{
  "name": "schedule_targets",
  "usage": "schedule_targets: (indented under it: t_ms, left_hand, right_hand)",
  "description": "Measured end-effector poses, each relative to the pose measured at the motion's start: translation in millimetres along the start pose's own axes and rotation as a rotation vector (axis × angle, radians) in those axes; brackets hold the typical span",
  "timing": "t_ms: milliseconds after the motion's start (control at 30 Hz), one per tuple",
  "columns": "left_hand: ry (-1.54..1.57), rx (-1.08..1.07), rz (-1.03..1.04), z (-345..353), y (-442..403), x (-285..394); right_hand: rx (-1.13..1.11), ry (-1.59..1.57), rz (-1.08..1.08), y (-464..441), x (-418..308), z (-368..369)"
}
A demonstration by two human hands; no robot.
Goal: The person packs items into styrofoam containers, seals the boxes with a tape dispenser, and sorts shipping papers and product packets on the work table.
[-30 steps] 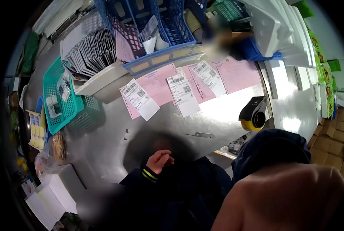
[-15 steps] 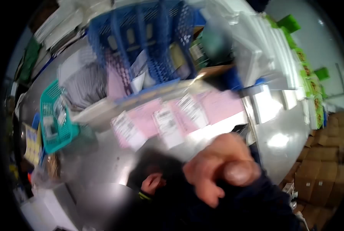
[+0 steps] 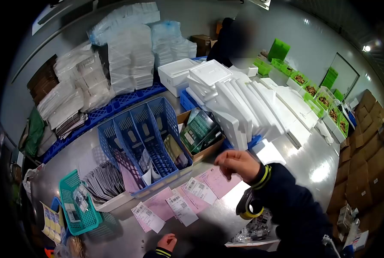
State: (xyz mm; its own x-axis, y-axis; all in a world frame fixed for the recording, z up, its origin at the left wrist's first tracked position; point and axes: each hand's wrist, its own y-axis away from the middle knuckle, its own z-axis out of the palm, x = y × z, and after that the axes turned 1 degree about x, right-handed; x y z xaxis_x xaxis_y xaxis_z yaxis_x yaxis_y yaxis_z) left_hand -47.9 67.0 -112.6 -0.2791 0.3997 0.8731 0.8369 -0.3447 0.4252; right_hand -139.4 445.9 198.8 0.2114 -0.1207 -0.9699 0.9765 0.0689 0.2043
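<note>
Outward from my body, my right hand (image 3: 238,165) has moved since the earlier frame, and my view has lifted to take in more of the room. Below me spreads the metal table (image 3: 314,165), with a heap of white foam lids (image 3: 245,112) beyond that hand and the blue divided rack (image 3: 134,137) to its left. Pink sheets (image 3: 221,181) lie in front of the rack, under three white labels (image 3: 182,210). The black-and-yellow tape dispenser (image 3: 244,205) sits beside my right sleeve. My right fingers curl inward (whether they pinch anything, I cannot tell). Near the labels, my left hand (image 3: 167,241) is loosely bent, its grip unclear.
</note>
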Motion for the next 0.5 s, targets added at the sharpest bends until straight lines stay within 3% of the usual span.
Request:
schedule_targets:
  t_ms: [100,133,167,233,367,500]
  left_hand:
    - [-0.762,0.165,0.252,-29.2,-18.0,5.7]
    - [-0.81,-0.027,-0.122,-40.6,-30.2,-5.4]
    - [-0.853,-0.12,-0.526,-45.7,-26.6,70.6]
    - [-0.715,-0.172,-0.492,-62.9,-33.3,16.7]
    - [-0.768,-0.158,-0.578,-60.6,-48.5,10.3]
    - [-0.755,-0.149,-0.661,-61.3,-57.9,9.6]
  right_hand:
    - [-0.066,0.462,0.056,-35.7,-103.7,-16.3]
    - [-0.05,0.628,0.098,-49.0,-141.0,-14.3]
    - [-0.002,0.724,0.092,-67.1,-165.3,-15.6]
    - [0.106,0.875,0.022,-109.6,-201.9,-19.6]
    - [0.246,0.434,-0.171,-237.6,-205.1,-39.8]
    - [0.283,0.002,-0.077,-369.1,-117.6,-58.9]
